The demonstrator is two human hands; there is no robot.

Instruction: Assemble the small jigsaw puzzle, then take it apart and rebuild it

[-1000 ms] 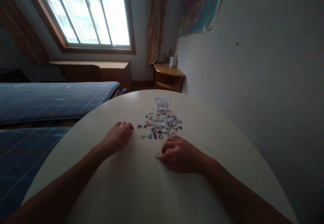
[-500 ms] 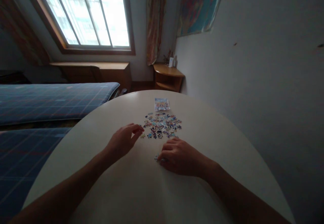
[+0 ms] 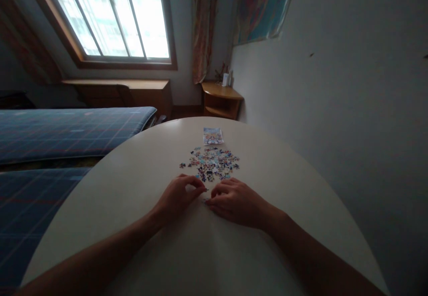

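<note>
A loose spread of small jigsaw puzzle pieces point(image 3: 216, 160) lies on the white round table point(image 3: 160, 153). Just in front of it my left hand point(image 3: 182, 196) pinches a jigsaw puzzle piece point(image 3: 207, 190) between thumb and forefinger. My right hand point(image 3: 236, 201) rests on the table close by, fingers curled and closed at another puzzle piece point(image 3: 204, 201), mostly covered by the fingertips. The two hands' fingertips almost meet. Behind the spread lies a small printed picture sheet or packet point(image 3: 213, 136).
One dark piece point(image 3: 182, 165) lies apart at the left of the spread. Beds with blue plaid mattresses point(image 3: 67, 131) stand left of the table, a wall point(image 3: 351, 108) to the right. A wooden corner shelf point(image 3: 222, 92) and a desk point(image 3: 150, 84) are beyond, below the window.
My left hand has moved right and nearer from the left edge of the spread, now with a puzzle piece between its fingertips. My right hand has stayed nearly in place.
</note>
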